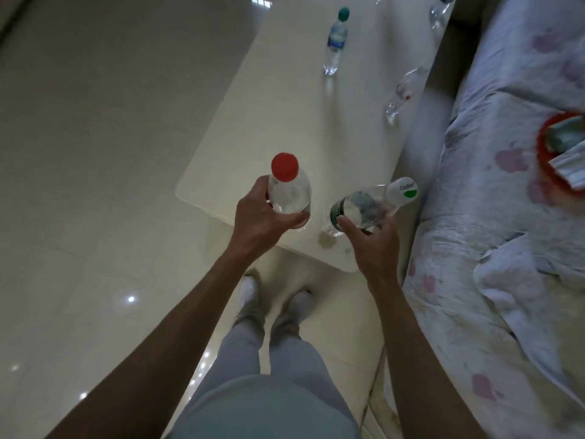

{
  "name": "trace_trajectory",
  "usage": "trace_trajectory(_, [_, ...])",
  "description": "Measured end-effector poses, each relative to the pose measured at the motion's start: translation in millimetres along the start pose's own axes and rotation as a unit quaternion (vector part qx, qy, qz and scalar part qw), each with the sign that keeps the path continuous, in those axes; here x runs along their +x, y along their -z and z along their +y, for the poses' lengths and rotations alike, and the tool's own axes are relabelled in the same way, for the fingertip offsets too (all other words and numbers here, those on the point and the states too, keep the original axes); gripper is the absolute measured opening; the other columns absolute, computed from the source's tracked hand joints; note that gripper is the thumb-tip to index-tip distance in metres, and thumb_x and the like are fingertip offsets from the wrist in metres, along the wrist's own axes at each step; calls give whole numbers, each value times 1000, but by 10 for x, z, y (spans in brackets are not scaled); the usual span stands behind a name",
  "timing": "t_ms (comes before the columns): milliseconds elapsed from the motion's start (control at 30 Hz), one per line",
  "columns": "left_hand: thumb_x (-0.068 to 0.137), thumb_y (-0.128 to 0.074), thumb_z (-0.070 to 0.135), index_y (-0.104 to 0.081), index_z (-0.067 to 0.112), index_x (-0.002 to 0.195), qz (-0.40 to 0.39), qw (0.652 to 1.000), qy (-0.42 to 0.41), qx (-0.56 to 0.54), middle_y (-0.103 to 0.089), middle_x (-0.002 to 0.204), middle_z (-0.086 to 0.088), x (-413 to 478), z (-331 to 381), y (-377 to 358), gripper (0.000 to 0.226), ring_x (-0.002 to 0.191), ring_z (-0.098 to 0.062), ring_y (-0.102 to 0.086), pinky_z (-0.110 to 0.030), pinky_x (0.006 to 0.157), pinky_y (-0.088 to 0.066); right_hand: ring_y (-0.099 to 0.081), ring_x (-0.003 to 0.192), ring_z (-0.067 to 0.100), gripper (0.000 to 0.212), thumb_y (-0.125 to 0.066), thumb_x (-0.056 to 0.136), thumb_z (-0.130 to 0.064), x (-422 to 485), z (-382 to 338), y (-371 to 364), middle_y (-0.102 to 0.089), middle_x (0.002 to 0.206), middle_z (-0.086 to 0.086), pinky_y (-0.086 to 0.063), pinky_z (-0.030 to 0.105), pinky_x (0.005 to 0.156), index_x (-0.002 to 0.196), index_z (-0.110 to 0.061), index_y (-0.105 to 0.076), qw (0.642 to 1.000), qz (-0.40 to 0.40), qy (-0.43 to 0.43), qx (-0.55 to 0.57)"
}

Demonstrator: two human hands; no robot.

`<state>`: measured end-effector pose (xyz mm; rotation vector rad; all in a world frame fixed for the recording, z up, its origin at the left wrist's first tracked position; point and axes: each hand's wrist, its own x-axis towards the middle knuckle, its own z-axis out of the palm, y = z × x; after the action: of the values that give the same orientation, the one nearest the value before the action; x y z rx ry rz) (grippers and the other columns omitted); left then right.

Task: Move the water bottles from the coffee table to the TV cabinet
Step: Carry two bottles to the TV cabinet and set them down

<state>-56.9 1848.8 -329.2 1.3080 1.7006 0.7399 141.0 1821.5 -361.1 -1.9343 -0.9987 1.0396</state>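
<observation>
Right, I'm watching both hands working over the near end of the cream, round-cornered coffee table (253, 147). The left hand (262, 217) is gripping a clear plastic water btl w/ a red cap (289, 188), fingers curling round its body, cap pointing up. That btl is sitting over the near left part of the tabletop; I can't tell if its base is touching. The right hand (372, 245) is holding a clear plastic water btl w/ a white, green-marked cap (364, 205) by its lower half, and it's tilting, cap aiming far-right, over the near right corner.

Farther along the table, a clear water btl w/ a teal cap and blue label (336, 39) is standing near the middle. A clear btl w/ red label marks (402, 93) is sitting by the right edge, too blurred for more. Another clear btl (440, 11) is showing at the far right corner, partly cut off.

On the right, a sofa w/ a pale flower-print cover (506, 232) is running alongside the table, w/ a red round dish (549, 172) lying on it. A glossy pale tile floor (95, 153) is filling the left.
</observation>
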Motion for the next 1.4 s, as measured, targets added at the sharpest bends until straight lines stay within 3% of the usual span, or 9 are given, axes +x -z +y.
trace_trajectory(100, [64,-86,35,-51,18,127,17,1000,-9,0,-56,108,13,-122,182,143,74,97,-9,-56,-9,75,-42,-62,87,-9,68,-84,72,-32,-70,-260,136,-66,111,-3,-52,8,73,129,-11,-53,999,-16,36,-10])
trace_trajectory(300, [66,-84,32,-52,16,129,47,999,-24,-2,-58,111,11,-403,483,442,73,100,-9,-56,-7,77,-41,-61,84,-7,64,-83,74,-33,-196,-702,261,-61,108,-7,-54,11,71,127,-13,-53,990,-79,102,-49])
trace_trajectory(433, [65,-84,35,-54,20,128,84,996,-16,-1,-59,110,15,-598,517,633,71,99,-7,-58,-11,78,-44,-66,91,13,64,-83,73,-36,-303,-948,167,-62,108,-5,-55,22,76,126,-17,-51,980,-117,146,-72])
trace_trajectory(633, [67,-83,36,-54,18,129,131,991,9,9,-63,121,3,-879,376,1026,71,105,-15,-58,-24,87,-47,-66,95,16,63,-82,74,-34,-498,-1243,-118,-61,108,-6,-49,11,69,126,-17,-50,960,-181,188,-97])
trace_trajectory(767, [66,-84,32,-55,16,127,167,986,24,1,-65,118,1,-1057,198,1380,69,103,-17,-60,-24,84,-47,-62,100,13,65,-81,77,-32,-722,-1408,-403,-57,113,-10,-46,8,74,131,-19,-48,950,-221,194,-110])
trace_trajectory(900, [66,-84,32,-56,16,126,185,982,33,-6,-66,117,1,-1169,-34,1796,69,102,-18,-61,-19,79,-47,-63,103,14,66,-81,76,-35,-1000,-1541,-803,-58,115,-11,-53,26,88,131,-23,-47,942,-233,204,-128])
trace_trajectory(1033, [65,-85,32,-57,16,125,188,981,38,-9,-67,114,1,-1256,-321,2311,68,99,-17,-62,-27,82,-51,-62,106,15,66,-79,77,-37,-1338,-1680,-1270,-59,122,-7,-51,27,91,133,-24,-45,937,-238,210,-147])
trace_trajectory(1167, [63,-86,38,-58,19,122,195,980,40,-4,-67,111,4,-1367,-673,2872,68,97,-17,-63,-30,81,-54,-63,109,19,67,-79,77,-41,-1674,-1828,-1750,-61,125,-5,-54,38,97,132,-23,-46,931,-242,218,-166])
trace_trajectory(1400, [63,-85,35,-60,20,113,238,970,57,3,-68,99,5,-1571,-1107,3690,58,89,-18,-64,-29,72,-52,-56,104,12,69,-77,78,-42,-2193,-2095,-2487,-55,118,-10,-48,28,91,134,-22,-42,919,-253,232,-195])
